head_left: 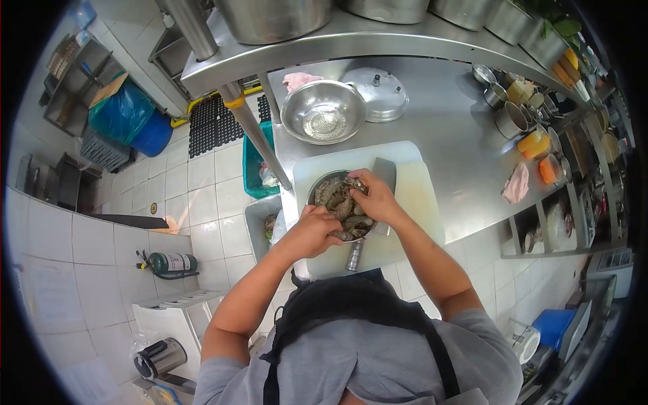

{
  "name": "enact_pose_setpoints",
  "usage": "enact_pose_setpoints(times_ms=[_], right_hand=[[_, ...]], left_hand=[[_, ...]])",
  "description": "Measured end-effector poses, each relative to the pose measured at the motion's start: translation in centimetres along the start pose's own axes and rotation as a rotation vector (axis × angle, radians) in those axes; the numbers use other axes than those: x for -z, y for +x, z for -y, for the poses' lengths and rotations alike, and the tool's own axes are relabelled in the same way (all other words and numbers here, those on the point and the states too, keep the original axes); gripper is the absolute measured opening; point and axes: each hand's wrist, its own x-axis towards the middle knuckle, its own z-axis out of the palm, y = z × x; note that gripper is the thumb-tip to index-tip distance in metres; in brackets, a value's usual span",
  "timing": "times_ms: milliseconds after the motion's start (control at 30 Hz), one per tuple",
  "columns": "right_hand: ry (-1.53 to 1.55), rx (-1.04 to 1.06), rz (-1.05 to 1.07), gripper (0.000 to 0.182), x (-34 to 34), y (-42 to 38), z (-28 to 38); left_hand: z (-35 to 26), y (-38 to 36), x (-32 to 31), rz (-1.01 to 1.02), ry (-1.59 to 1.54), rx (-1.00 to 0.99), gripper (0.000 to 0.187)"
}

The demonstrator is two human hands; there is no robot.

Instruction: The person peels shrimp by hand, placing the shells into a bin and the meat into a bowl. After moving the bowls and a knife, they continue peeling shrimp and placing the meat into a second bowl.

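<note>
A round metal bowl (311, 197) full of raw, grey-brown shrimp (337, 196) is in front of me on a white cutting board (415, 196). My right hand (373, 198) reaches over the bowl's far right rim, its thumb and fingers pinched on a shrimp (355, 183). At the near left rim, my left hand (316, 229) is closed with curled fingers, close to the shrimp there; what lies inside its grip is hidden. A cleaver (385, 171) lies on the board, partly under or behind the bowl, with its metal handle (354, 256) pointing towards me.
Beyond the board stand a metal colander (322, 113), a pot lid (379, 96) and a pink cloth (302, 81). A shelf post (255, 138) rises at the counter's left edge, near a green bin (252, 165) and a grey bin (258, 223). Pans and containers line the right.
</note>
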Motion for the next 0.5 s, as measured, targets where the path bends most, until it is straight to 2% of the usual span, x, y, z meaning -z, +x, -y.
enact_pose_setpoints(times_ms=[67,100,167,200,233,267,300,333,367,400,433,500], right_hand=[[-0.145,0.151,-0.05,0.036,0.0,-0.5,0.1],[-0.145,0.155,-0.053,0.036,0.1,-0.6,0.2],[-0.062,0.321,-0.178,0.039,0.3,-0.7,0.6],[-0.063,0.328,-0.181,0.039,0.6,-0.8,0.8],[0.063,0.324,-0.077,0.042,0.8,-1.0,1.0],[0.188,0.317,0.028,0.044,1.0,-1.3,1.3],[0.187,0.323,0.025,0.044,0.9,-1.7,2.0],[0.145,0.285,0.069,0.047,0.8,-2.1,3.0],[0.103,0.245,0.112,0.05,0.5,-2.4,3.7],[0.098,0.271,0.026,0.045,-0.3,-2.1,3.1],[0.091,0.291,0.025,0.045,-0.3,-2.1,3.2],[0.033,0.067,0.087,0.042,0.1,-1.4,4.0]], left_hand=[[0.2,0.3,0.7,-0.164,-0.081,-0.018,0.026],[0.4,0.4,1.1,-0.166,-0.077,-0.021,0.026],[1.0,0.6,1.9,-0.32,-0.262,0.148,0.024],[0.8,0.8,2.4,-0.374,-0.414,0.194,0.022],[0.8,1.0,2.7,-0.377,-0.409,0.189,0.022],[0.9,1.2,2.7,-0.405,-0.614,0.31,0.021],[0.9,1.4,2.7,-0.428,-0.82,0.431,0.022],[0.7,1.8,2.3,-0.491,-1.019,0.44,0.022],[0.4,2.0,2.1,-0.493,-1.013,0.43,0.022],[0.1,2.1,2.0,-0.518,-1.093,0.463,0.022],[-0.4,2.3,2.1,-0.549,-1.172,0.493,0.022],[0.2,1.7,1.5,-0.517,-1.141,0.468,0.022]])
